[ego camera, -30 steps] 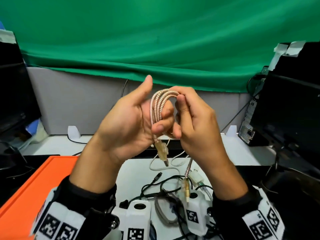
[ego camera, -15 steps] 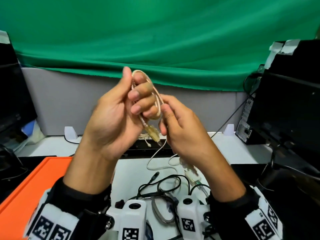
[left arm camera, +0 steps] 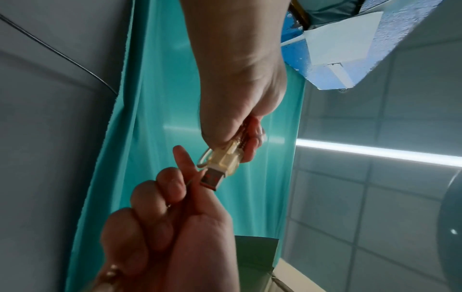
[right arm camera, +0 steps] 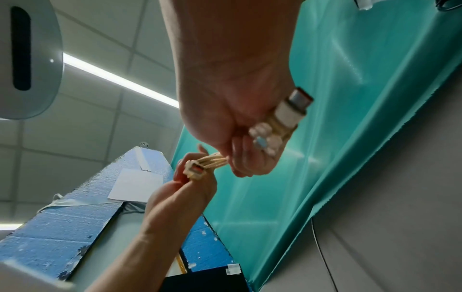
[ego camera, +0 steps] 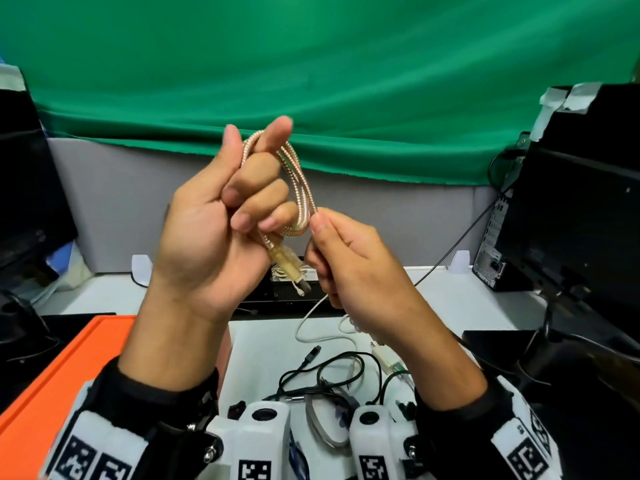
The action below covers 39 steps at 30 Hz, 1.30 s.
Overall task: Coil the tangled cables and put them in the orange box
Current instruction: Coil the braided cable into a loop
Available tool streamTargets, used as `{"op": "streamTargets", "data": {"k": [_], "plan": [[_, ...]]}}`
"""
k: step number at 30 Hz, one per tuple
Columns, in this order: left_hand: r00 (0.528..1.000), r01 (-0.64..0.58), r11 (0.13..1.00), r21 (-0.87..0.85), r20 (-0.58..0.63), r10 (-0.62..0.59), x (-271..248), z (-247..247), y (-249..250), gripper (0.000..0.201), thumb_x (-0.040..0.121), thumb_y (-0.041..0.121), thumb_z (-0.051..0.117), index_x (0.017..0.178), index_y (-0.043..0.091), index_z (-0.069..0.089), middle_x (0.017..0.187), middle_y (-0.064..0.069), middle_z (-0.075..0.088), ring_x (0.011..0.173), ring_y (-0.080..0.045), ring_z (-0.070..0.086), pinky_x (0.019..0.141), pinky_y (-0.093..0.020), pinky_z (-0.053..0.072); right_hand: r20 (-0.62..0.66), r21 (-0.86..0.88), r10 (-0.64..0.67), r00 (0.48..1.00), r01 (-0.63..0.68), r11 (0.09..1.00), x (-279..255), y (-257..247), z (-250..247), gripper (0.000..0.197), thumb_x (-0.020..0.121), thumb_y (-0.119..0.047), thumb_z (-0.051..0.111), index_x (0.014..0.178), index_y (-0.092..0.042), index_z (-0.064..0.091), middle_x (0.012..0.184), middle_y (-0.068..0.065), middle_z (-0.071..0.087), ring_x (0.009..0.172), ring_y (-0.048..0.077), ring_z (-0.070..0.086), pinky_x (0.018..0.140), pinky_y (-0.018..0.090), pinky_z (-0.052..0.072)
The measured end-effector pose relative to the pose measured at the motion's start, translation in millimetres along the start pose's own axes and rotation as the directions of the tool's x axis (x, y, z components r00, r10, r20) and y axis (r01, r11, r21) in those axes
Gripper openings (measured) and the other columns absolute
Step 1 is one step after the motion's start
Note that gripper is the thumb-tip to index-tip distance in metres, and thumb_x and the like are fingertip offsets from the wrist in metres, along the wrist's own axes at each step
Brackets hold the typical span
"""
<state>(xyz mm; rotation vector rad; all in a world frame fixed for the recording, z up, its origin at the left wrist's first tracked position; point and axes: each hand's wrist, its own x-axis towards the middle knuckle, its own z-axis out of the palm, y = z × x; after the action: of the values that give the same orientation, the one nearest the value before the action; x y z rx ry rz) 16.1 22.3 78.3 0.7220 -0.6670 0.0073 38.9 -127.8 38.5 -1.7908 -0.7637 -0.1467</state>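
A rose-gold braided cable [ego camera: 301, 188] is looped into a small coil around my left hand's [ego camera: 249, 202] curled fingers, held up at chest height. Its clear USB plug [ego camera: 289, 266] hangs below the left palm; in the left wrist view the same plug [left arm camera: 220, 166] shows red inside. My right hand [ego camera: 320, 233] pinches the coil's lower right side. The cable's other plug [right arm camera: 292, 110] sticks out of the right fist. The orange box [ego camera: 52, 375] lies at the lower left, under my left forearm.
On the white table [ego camera: 467, 292] below the hands lie a tangle of black cables [ego camera: 332, 372], a white cable [ego camera: 311, 327] and a white charger [ego camera: 384, 358]. Black monitors stand at both sides. A green cloth hangs behind.
The right hand slid from the top of the loop down to its lower right side. The loose end that hung toward the table is now drawn up into the right hand.
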Motion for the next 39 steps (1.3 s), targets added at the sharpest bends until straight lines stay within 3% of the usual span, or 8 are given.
{"op": "streamTargets", "data": {"k": [4,9,11,17,21,30,35,39], "plan": [[0.933,-0.166,0.761,0.627,-0.149,0.326,2,8,-14,0.035,0.111,0.026,0.032,0.109,0.003,0.058,0.059,0.007,0.057,0.060,-0.011,0.066,0.061,-0.020,0.052,0.139,-0.335,-0.023,0.990,0.069,0.940,-4,-3,3,0.028,0.108,-0.034,0.040,0.084,-0.025,0.053,0.062,-0.006,0.049,0.058,0.015,0.044,0.057,0.040,0.039],[0.939,-0.003,-0.175,0.985,0.063,0.338,1,-11,-25,0.029,0.105,0.040,0.037,0.103,0.021,0.059,0.072,0.003,0.067,0.073,-0.022,0.065,0.070,-0.040,0.051,0.100,-0.526,-0.072,0.992,0.115,0.843,-11,-14,-14,0.026,0.100,-0.029,0.054,0.074,-0.028,0.052,0.059,-0.008,0.050,0.060,0.013,0.046,0.059,0.036,0.039],[0.984,0.083,-0.347,0.934,-0.021,0.179,1,-13,-27,0.038,0.106,0.041,0.035,0.081,0.019,0.054,0.066,0.002,0.058,0.064,-0.018,0.055,0.060,-0.039,0.039,0.042,-0.617,-0.132,0.990,0.130,0.776,-11,-14,-23,0.019,0.097,-0.032,0.059,0.080,-0.024,0.060,0.066,-0.010,0.058,0.066,0.014,0.052,0.064,0.037,0.045],[0.934,0.351,0.223,0.909,-0.325,-0.148,-3,-5,-16,0.058,0.104,0.048,0.039,0.054,0.019,0.039,0.048,0.003,0.032,0.049,-0.019,0.022,0.051,-0.030,0.017,0.051,-0.634,-0.485,0.873,0.404,0.659,-3,-6,-24,0.026,0.093,-0.041,0.061,0.083,-0.017,0.061,0.089,-0.005,0.053,0.085,0.016,0.044,0.078,0.038,0.042],[0.900,0.420,0.473,0.775,-0.290,-0.325,-8,-4,-1,0.069,0.102,0.057,0.034,0.045,0.018,0.034,0.041,-0.002,0.022,0.041,-0.013,0.011,0.045,-0.028,0.009,-0.012,-0.495,-0.525,0.851,0.451,0.743,-6,-10,-6,0.030,0.095,-0.038,0.062,0.089,-0.009,0.059,0.109,0.008,0.051,0.095,0.024,0.055,0.080,0.041,0.048],[0.908,0.417,0.609,0.675,-0.332,-0.254,-2,-6,-10,0.066,0.098,0.046,0.053,0.042,0.014,0.061,0.041,0.000,0.042,0.039,-0.016,0.039,0.051,-0.027,0.051,-0.237,-0.400,-0.372,0.897,0.259,0.879,-2,-1,-3,0.025,0.102,-0.035,0.056,0.089,-0.018,0.044,0.065,-0.002,0.058,0.058,0.015,0.054,0.053,0.025,0.041],[0.944,0.317,0.710,0.629,-0.278,-0.175,0,-5,-13,0.024,0.098,0.028,0.057,0.104,0.007,0.066,0.063,-0.003,0.054,0.054,-0.014,0.056,0.063,-0.030,0.048,-0.487,-0.222,-0.280,0.827,0.193,0.956,3,3,-2,0.026,0.103,-0.037,0.053,0.090,-0.016,0.046,0.064,0.008,0.058,0.057,0.027,0.056,0.052,0.043,0.044],[0.950,0.207,0.688,0.696,-0.311,0.030,4,4,-27,0.008,0.100,0.015,0.057,0.099,0.009,0.062,0.055,0.003,0.048,0.044,-0.009,0.041,0.052,-0.025,0.044,-0.448,0.172,-0.065,0.892,0.157,0.973,5,-3,-6,0.019,0.105,-0.034,0.051,0.094,-0.019,0.048,0.064,0.001,0.056,0.056,0.019,0.055,0.054,0.038,0.047]]}}
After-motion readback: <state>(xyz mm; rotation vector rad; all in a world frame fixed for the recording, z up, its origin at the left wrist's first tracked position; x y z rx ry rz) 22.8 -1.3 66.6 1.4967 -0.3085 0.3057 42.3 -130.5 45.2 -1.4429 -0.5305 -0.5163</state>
